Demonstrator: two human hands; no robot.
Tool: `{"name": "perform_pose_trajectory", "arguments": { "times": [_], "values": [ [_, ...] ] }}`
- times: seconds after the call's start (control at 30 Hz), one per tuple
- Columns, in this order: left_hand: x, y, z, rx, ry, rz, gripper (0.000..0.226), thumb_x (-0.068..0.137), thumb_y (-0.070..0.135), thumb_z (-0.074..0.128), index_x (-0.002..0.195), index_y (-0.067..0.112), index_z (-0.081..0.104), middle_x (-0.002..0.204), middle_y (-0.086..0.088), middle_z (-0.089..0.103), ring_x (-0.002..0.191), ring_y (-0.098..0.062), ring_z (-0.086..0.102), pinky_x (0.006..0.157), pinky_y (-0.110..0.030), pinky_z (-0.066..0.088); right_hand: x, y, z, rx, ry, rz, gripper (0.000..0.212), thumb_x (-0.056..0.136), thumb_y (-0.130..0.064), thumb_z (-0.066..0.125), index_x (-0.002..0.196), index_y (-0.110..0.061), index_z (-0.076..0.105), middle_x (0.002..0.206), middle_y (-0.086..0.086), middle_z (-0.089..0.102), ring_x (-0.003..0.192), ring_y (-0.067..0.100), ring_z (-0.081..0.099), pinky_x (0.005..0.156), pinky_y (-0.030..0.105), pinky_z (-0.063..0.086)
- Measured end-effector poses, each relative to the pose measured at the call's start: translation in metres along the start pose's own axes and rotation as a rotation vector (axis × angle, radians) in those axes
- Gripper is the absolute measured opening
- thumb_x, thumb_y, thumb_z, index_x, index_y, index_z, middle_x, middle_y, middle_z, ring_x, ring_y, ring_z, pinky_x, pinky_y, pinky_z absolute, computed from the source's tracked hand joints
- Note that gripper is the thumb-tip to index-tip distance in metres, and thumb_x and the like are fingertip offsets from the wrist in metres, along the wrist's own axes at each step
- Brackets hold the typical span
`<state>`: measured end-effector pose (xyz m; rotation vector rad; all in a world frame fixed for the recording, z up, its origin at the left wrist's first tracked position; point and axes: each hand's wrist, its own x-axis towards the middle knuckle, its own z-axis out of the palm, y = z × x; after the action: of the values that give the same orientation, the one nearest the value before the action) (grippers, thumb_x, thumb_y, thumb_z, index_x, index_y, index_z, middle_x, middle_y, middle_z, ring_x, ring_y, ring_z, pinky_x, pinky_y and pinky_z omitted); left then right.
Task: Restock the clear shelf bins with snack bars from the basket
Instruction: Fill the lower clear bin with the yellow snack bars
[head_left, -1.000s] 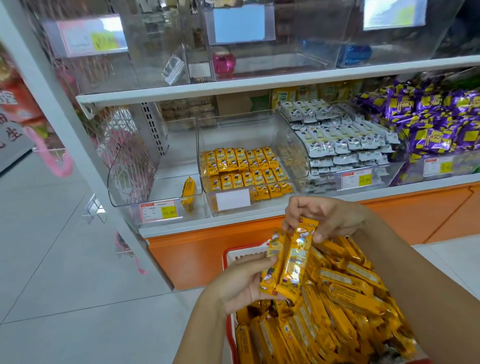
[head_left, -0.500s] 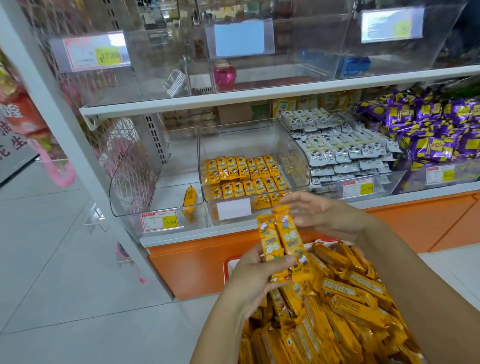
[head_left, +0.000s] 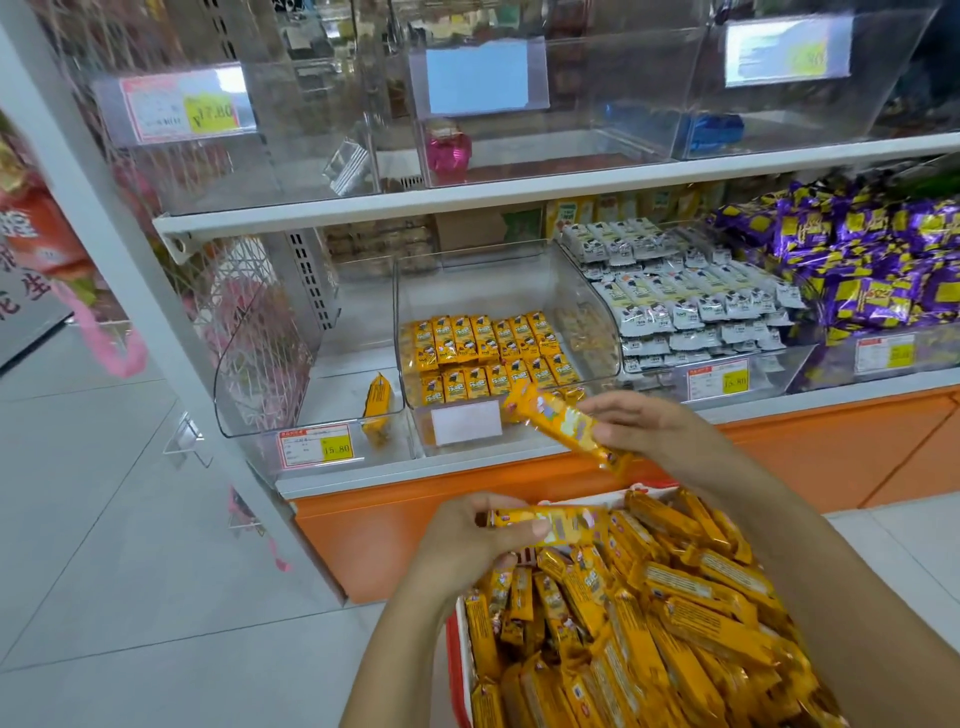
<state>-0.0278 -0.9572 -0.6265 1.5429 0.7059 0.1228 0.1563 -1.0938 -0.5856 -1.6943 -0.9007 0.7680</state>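
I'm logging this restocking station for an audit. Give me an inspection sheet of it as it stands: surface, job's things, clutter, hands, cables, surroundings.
Surface: white lower shelf carrying clear bins, with an orange base below.
Job's things: red basket heaped with yellow snack bars; middle bin partly filled with rows of yellow packs; left bin holds a single yellow pack.
Clutter: nothing seen.
Hands: left hand grips a level bar above the basket; right hand grips a tilted bar in front of the middle bin.
Cables: nothing seen.
Surroundings: white packs and purple packs to the right; grey tiled floor.
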Motion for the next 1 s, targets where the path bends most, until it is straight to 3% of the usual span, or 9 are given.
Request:
{"name": "perform_pose_trajectory", "arguments": {
  "times": [0.13, 0.33, 0.43, 0.5, 0.57, 0.67, 0.73, 0.87, 1.0],
  "values": [
    [0.004, 0.008, -0.002, -0.249, -0.025, 0.019, 0.034, 0.068, 0.024, 0.076, 0.100, 0.014, 0.070, 0.094, -0.003, 0.074, 0.084, -0.012, 0.071, 0.071, -0.022, 0.055, 0.004, -0.002, 0.009, -0.108, -0.208, -0.009, 0.026, 0.092, -0.012, 0.059, 0.116, -0.022, 0.065, 0.113, 0.007, 0.066, 0.104, 0.013, 0.064, 0.085, 0.018, 0.050],
    [0.012, 0.025, -0.001, -0.465, 0.122, 0.038, 0.025, 0.074, 0.018, 0.073, 0.096, 0.005, 0.069, 0.090, -0.014, 0.074, 0.079, -0.021, 0.072, 0.062, -0.024, 0.057, 0.011, -0.002, 0.014, -0.102, -0.176, -0.034, 0.031, 0.095, -0.008, 0.055, 0.119, -0.026, 0.062, 0.109, 0.006, 0.066, 0.100, 0.019, 0.064, 0.086, 0.034, 0.053],
    [0.021, 0.036, 0.000, -0.389, 0.179, 0.080, 0.027, 0.074, 0.026, 0.074, 0.095, 0.010, 0.071, 0.090, -0.011, 0.074, 0.084, -0.023, 0.072, 0.066, -0.027, 0.057, 0.011, -0.009, 0.019, -0.257, -0.087, -0.101, 0.035, 0.087, -0.036, 0.064, 0.121, -0.040, 0.058, 0.119, -0.015, 0.061, 0.110, 0.002, 0.056, 0.097, 0.034, 0.049],
    [0.028, 0.047, -0.002, -0.358, 0.225, 0.110, 0.022, 0.076, 0.025, 0.074, 0.094, 0.014, 0.070, 0.088, -0.007, 0.075, 0.084, -0.023, 0.072, 0.067, -0.029, 0.058, 0.010, -0.021, 0.024, -0.404, -0.049, -0.135, 0.065, 0.072, -0.052, 0.070, 0.133, -0.043, 0.047, 0.133, -0.023, 0.048, 0.120, -0.005, 0.045, 0.103, 0.028, 0.042],
    [0.036, 0.060, -0.004, -0.352, 0.243, 0.127, 0.027, 0.078, 0.023, 0.074, 0.101, 0.011, 0.067, 0.090, -0.008, 0.075, 0.081, -0.021, 0.072, 0.066, -0.029, 0.059, 0.013, -0.028, 0.032, -0.605, 0.020, -0.184, 0.084, 0.071, -0.053, 0.074, 0.143, -0.038, 0.034, 0.138, -0.022, 0.036, 0.123, -0.002, 0.037, 0.103, 0.023, 0.035],
    [0.048, 0.077, -0.003, -0.298, 0.226, 0.127, 0.058, 0.074, 0.026, 0.079, 0.125, 0.006, 0.057, 0.094, -0.010, 0.074, 0.078, -0.021, 0.073, 0.067, -0.028, 0.059, 0.027, -0.033, 0.038, -0.746, 0.220, -0.311, 0.077, 0.079, -0.042, 0.073, 0.144, -0.029, 0.035, 0.123, -0.016, 0.035, 0.118, 0.004, 0.035, 0.095, 0.017, 0.030],
    [0.058, 0.088, -0.010, -0.202, 0.238, 0.193, 0.049, 0.074, 0.027, 0.079, 0.116, 0.008, 0.063, 0.090, -0.007, 0.074, 0.079, -0.021, 0.071, 0.069, -0.028, 0.059, 0.042, -0.037, 0.033, -0.755, 0.288, -0.295, 0.074, 0.079, -0.037, 0.073, 0.143, -0.026, 0.039, 0.121, -0.009, 0.040, 0.117, 0.010, 0.037, 0.092, 0.020, 0.032],
    [0.080, 0.105, -0.050, 0.190, 0.639, 0.324, 0.038, 0.079, 0.042, 0.072, 0.103, 0.013, 0.068, 0.096, -0.001, 0.071, 0.091, -0.016, 0.065, 0.082, -0.029, 0.051, 0.096, -0.050, 0.019, -0.796, 0.400, -0.179, 0.070, 0.078, -0.033, 0.070, 0.140, -0.021, 0.039, 0.125, 0.011, 0.048, 0.120, 0.029, 0.043, 0.092, 0.036, 0.039],
    [0.087, 0.098, -0.069, 0.375, 0.846, 0.363, 0.036, 0.086, 0.016, 0.064, 0.121, 0.007, 0.062, 0.110, -0.008, 0.068, 0.102, -0.025, 0.062, 0.077, -0.025, 0.043, 0.178, -0.045, 0.010, -0.892, 0.361, 0.068, 0.064, 0.084, -0.040, 0.067, 0.139, -0.023, 0.039, 0.128, 0.017, 0.051, 0.119, 0.034, 0.047, 0.087, 0.037, 0.045]
  ]
}}
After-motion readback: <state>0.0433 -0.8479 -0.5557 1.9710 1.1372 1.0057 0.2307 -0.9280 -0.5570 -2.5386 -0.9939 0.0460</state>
